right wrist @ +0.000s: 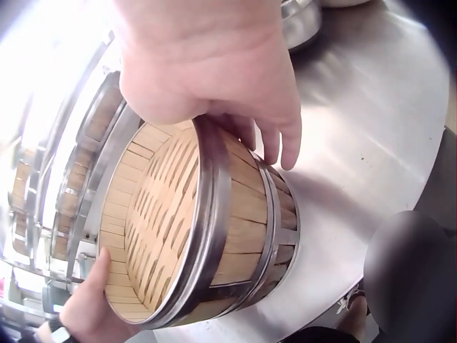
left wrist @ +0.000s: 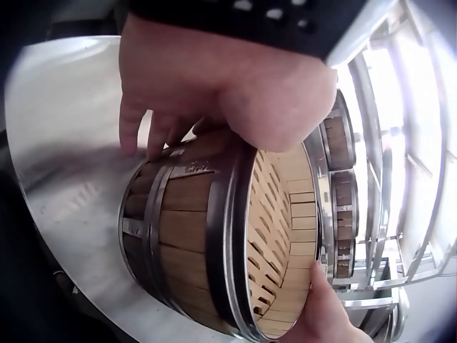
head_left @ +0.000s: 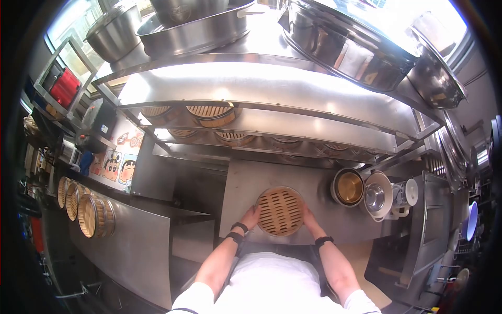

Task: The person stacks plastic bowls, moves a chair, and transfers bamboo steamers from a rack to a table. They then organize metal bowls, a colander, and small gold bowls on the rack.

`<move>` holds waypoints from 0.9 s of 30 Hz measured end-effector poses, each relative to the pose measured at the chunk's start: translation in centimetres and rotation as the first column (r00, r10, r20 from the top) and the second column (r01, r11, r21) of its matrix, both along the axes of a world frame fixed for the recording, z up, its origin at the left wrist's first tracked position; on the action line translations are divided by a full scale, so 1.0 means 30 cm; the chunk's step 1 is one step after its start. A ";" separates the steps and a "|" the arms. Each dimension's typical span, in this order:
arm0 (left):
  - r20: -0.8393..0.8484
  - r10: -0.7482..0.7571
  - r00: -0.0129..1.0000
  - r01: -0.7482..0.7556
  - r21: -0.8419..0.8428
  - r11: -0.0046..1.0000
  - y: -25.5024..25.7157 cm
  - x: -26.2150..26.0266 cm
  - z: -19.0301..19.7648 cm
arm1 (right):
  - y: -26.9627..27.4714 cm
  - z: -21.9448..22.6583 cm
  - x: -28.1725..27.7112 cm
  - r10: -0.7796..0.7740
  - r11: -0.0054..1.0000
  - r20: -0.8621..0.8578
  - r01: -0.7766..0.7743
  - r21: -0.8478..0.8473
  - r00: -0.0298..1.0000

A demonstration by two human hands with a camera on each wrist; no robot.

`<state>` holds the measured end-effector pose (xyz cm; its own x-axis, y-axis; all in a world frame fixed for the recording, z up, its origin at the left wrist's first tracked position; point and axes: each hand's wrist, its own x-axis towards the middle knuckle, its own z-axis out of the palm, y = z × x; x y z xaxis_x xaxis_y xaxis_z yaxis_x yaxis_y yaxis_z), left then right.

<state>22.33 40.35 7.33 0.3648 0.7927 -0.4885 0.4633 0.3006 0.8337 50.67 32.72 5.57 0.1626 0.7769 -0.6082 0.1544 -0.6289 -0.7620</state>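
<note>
A round bamboo steamer [head_left: 281,211] with metal bands and a slatted base sits on the counter [head_left: 246,180], directly in front of the person. Both hands hold it from opposite sides, the left hand [head_left: 251,216] and right hand [head_left: 310,216] gripping its rim, fingers down along the outer wall. To the right, well apart from it, stands a pot with a gold-coloured inside [head_left: 350,188], beside a pale container [head_left: 389,194]. Beyond the counter, metal shelves [head_left: 314,120] carry other steamers [head_left: 212,118]; large metal vessels [head_left: 345,57] stand on top.
</note>
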 end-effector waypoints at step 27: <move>0.087 -0.058 0.995 0.079 -0.260 0.962 -0.357 -0.161 0.116 | -0.514 0.133 -0.252 -0.450 0.877 -0.063 0.426 -0.223 0.891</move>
<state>17.49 29.62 10.82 0.4587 0.6119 -0.6443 0.4277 0.4835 0.7637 43.11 17.29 9.56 0.3815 0.5038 -0.7750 -0.2493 -0.7513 -0.6111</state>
